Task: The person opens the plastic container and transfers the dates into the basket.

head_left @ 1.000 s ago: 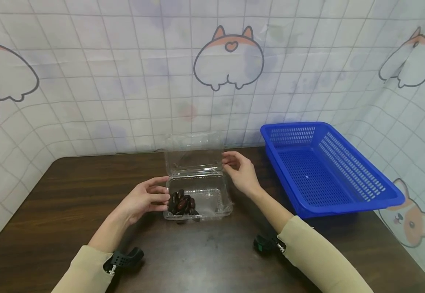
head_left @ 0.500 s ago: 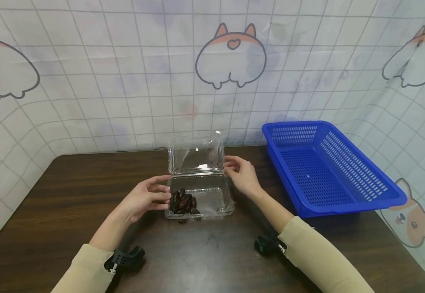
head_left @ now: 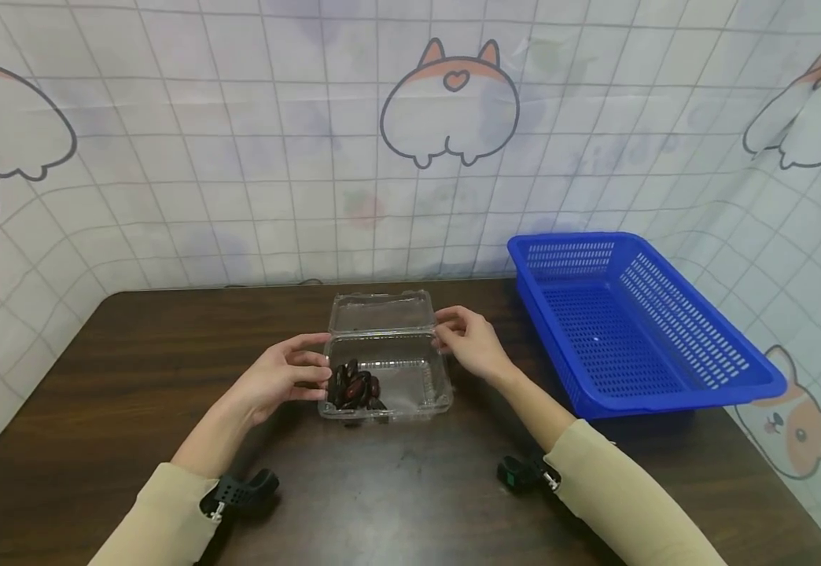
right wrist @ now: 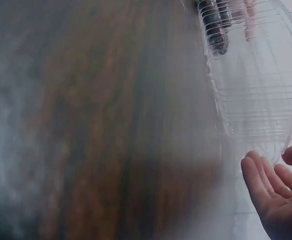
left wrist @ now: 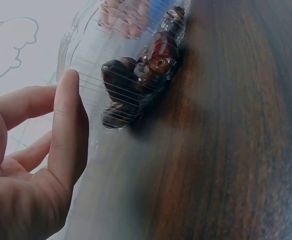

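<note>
The clear plastic clamshell box (head_left: 385, 377) sits on the dark wooden table (head_left: 99, 377) between the two hands, its tub facing up and its hinged lid (head_left: 382, 311) laid well back, low over the table on the far side. A small heap of dark, glossy dates (head_left: 355, 389) lies in the left end of the tub, on the side nearest the left hand; the right end of the tub holds nothing that shows.

The left hand (head_left: 279, 381) is at the box's left wall, fingers loosely curved with the fingertips at the rim and the thumb toward the near corner. In the left wrist view the fingers (left wrist: 68, 125) lie straight alongside the ribbed wall, and it looks like a light touch more than a clamp, though the blur makes that hard to settle.

The right hand (head_left: 469, 342) is at the far right corner, where lid meets tub, fingers bent toward the hinge edge. From the right wrist view the fingertips (right wrist: 266, 180) sit just beside the clear plastic, slightly spread; whether they pinch it cannot be told.

Beyond the right hand, well apart from the box, stands a blue slotted basket (head_left: 701, 377) at the table's right edge.
</note>
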`<action>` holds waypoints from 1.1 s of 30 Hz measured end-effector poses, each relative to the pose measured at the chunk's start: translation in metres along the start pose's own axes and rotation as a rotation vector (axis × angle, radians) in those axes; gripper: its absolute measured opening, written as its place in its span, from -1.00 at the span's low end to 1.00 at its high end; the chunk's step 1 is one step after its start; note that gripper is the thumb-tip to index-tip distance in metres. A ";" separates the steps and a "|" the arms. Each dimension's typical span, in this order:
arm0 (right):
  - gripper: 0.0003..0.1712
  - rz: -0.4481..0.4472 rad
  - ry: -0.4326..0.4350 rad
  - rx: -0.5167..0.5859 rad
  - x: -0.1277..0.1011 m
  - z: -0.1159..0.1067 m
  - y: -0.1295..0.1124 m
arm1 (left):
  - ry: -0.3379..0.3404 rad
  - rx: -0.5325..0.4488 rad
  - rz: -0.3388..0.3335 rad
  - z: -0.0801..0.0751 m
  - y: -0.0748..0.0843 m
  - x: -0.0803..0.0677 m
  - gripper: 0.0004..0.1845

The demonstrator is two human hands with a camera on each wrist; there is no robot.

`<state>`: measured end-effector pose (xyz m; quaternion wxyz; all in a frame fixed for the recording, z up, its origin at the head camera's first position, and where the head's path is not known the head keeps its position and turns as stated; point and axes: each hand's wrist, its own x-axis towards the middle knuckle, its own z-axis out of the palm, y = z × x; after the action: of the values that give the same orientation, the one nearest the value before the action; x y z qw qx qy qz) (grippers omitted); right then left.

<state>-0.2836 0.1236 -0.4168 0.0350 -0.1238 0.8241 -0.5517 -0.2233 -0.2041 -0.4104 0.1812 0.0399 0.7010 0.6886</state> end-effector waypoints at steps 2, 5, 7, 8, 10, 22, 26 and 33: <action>-0.64 -0.004 0.002 0.000 -0.001 -0.001 0.000 | 0.000 -0.002 -0.004 0.000 0.000 0.000 -0.28; -0.68 -0.019 0.027 -0.042 -0.002 -0.003 -0.002 | -0.001 -0.008 -0.011 0.000 0.000 -0.001 -0.28; -0.70 -0.038 0.054 -0.085 -0.002 -0.004 -0.004 | -0.004 -0.011 -0.009 0.001 0.000 0.000 -0.28; -0.70 -0.046 0.065 -0.107 -0.003 -0.005 -0.005 | -0.004 -0.012 -0.010 0.001 0.000 0.000 -0.28; -0.72 -0.067 0.086 -0.145 -0.004 -0.007 -0.008 | -0.006 -0.015 -0.009 0.002 0.001 0.000 -0.28; -0.77 -0.190 0.064 -0.188 -0.008 -0.009 -0.024 | -0.006 -0.033 0.006 0.002 -0.001 0.002 -0.28; -0.77 -0.183 -0.007 -0.162 -0.011 -0.006 -0.030 | -0.008 -0.034 0.008 0.002 -0.002 0.002 -0.28; -0.71 -0.175 -0.168 -0.117 -0.013 0.000 -0.039 | -0.007 -0.037 0.003 0.002 -0.003 0.002 -0.28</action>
<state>-0.2646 0.1124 -0.3818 0.0483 -0.2428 0.8352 -0.4912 -0.2238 -0.2013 -0.4135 0.1835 0.0401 0.6874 0.7016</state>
